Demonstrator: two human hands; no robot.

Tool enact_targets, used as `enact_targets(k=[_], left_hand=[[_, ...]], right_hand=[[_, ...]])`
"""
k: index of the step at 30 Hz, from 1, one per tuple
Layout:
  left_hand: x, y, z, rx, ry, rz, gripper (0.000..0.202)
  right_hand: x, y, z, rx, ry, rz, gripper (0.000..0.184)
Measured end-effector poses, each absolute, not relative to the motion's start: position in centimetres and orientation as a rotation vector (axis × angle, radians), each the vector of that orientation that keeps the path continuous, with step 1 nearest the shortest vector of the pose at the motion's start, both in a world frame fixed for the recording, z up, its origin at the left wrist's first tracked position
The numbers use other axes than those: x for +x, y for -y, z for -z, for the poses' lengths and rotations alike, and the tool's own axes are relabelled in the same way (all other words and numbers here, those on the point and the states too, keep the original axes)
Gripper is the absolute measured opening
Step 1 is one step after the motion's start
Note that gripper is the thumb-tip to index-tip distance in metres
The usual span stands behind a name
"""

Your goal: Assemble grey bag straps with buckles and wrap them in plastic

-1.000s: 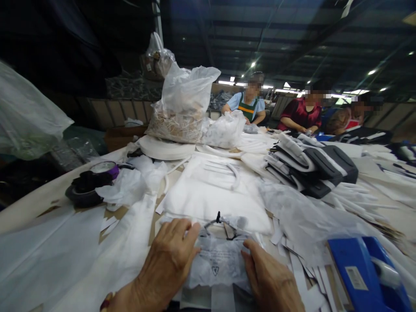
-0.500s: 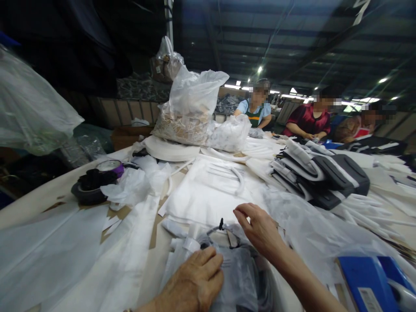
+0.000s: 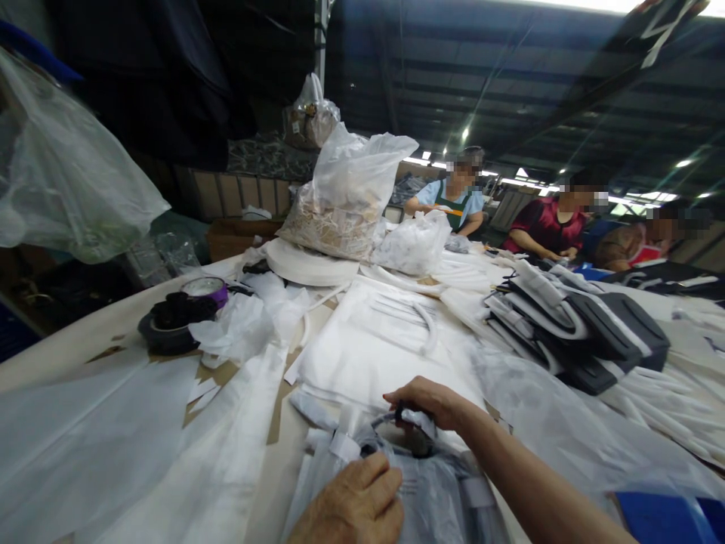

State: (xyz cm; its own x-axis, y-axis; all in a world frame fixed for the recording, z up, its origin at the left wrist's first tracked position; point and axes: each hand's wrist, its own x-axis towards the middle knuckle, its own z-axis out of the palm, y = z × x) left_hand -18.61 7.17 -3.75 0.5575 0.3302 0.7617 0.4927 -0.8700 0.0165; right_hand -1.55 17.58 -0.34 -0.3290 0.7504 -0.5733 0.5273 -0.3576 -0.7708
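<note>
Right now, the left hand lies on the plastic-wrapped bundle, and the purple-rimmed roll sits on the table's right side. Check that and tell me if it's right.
Not quite: the side is wrong. The head view shows the purple-rimmed roll on the table's left side. The left hand does lie on the plastic-wrapped bundle.

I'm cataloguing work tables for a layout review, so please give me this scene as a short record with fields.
Left hand: resting on a plastic-wrapped item
Right hand: at the item's dark handle; grip unclear
Beyond hands: flat white stack, curved white tube on top
Table, left: dark roll, crumpled white plastic
Table, right: black-and-white pieces, piled
Across table: three people
</note>
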Motion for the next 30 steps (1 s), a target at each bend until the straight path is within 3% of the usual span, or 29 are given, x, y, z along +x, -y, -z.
enact_targets(k=[4,8,16,20,22,26,30], left_hand=[[-18.7,-7.1,3.6,-2.635,0.714,1.149,0.033],[-19.1,-6.7,3.8,-2.72,0.741,0.98,0.019],[-19.1,-6.5,4.8,-2.756,0.791,0.945,0.013],[-18.9,-6.8,5.5,-2.757,0.764,0.985,0.013],[-18.8,-7.0,6.0,-2.762,0.741,0.977,0.013],[-18.7,-7.1,6.2,-2.777,0.732,0.995,0.015],[-19.0,-6.6,4.9,-2.831,0.777,1.028,0.012]], right_hand=[[-1.9,-17.3,-0.6,-1.631,1.588,-1.846,0.025],[-1.6,-17.2,-0.7,-1.547,1.692,-1.826,0.035],[1.9,-17.3,-2.2,-1.62,1.876,-1.369,0.027],[3.9,-15.9,-1.9,-1.629,1.967,-1.47,0.046],[4.5,-15.3,-1.1,-1.636,2.018,-1.531,0.041],[5.0,-15.5,-1.1,-1.668,2.044,-1.44,0.014],[4.7,-15.6,-5.5,-1.689,2.064,-1.294,0.015]])
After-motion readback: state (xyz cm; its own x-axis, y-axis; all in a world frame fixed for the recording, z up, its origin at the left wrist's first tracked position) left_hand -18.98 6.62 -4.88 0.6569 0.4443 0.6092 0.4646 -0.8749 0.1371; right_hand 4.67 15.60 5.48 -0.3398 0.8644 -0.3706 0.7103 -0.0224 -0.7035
